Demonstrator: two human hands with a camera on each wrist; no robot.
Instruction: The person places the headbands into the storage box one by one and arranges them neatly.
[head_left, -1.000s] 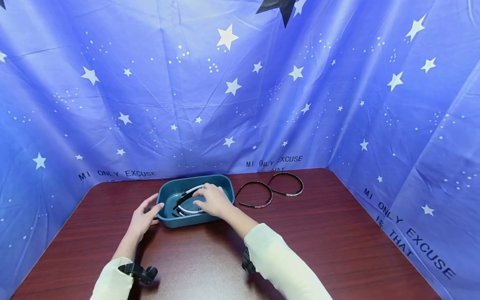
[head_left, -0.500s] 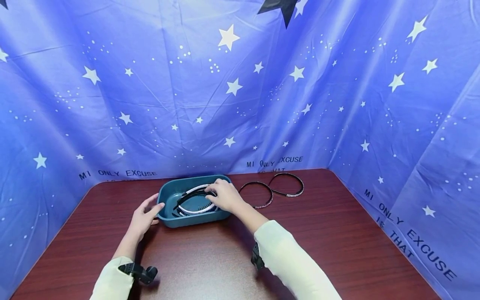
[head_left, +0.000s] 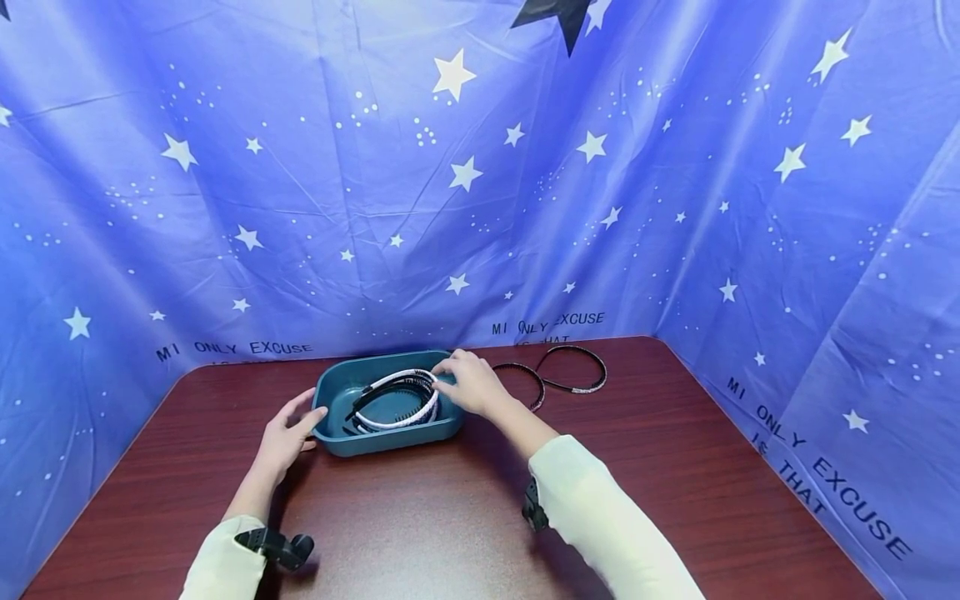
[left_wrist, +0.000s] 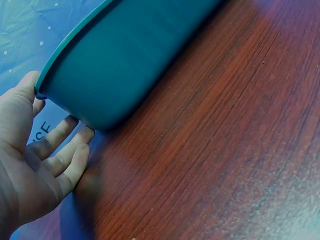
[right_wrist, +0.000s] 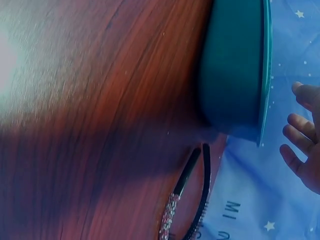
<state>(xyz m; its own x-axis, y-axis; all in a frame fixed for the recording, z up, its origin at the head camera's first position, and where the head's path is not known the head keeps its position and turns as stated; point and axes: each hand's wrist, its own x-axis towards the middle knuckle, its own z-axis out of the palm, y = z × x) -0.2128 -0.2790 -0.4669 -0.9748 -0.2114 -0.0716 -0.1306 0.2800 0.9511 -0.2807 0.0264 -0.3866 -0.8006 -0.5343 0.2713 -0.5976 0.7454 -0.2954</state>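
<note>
A teal plastic bin (head_left: 352,446) stands near the back of the table. My left hand (head_left: 283,437) grips its left end, thumb over the rim and fingers against the outside wall. The left wrist view also shows my left hand (left_wrist: 37,155) at the bin's end (left_wrist: 100,75). Inside lie white and black headbands (head_left: 393,423), overlapping, so their number is unclear. My right hand (head_left: 474,385) hovers over the bin's right end with relaxed fingers and holds nothing. From the right wrist, that hand (right_wrist: 305,140) appears apart from the bin's rim (right_wrist: 265,75).
Two black headbands with glittery sections lie to the right of the bin: a nearer one (head_left: 540,390), partly behind the right hand, and a farther one (head_left: 588,389). A blue star-print curtain (head_left: 420,208) borders the dark red wooden table (head_left: 675,467).
My right hand has drawn back rightward from over the headbands in the bin to its right end, uncovering more of them. The left hand keeps its place on the bin.
</note>
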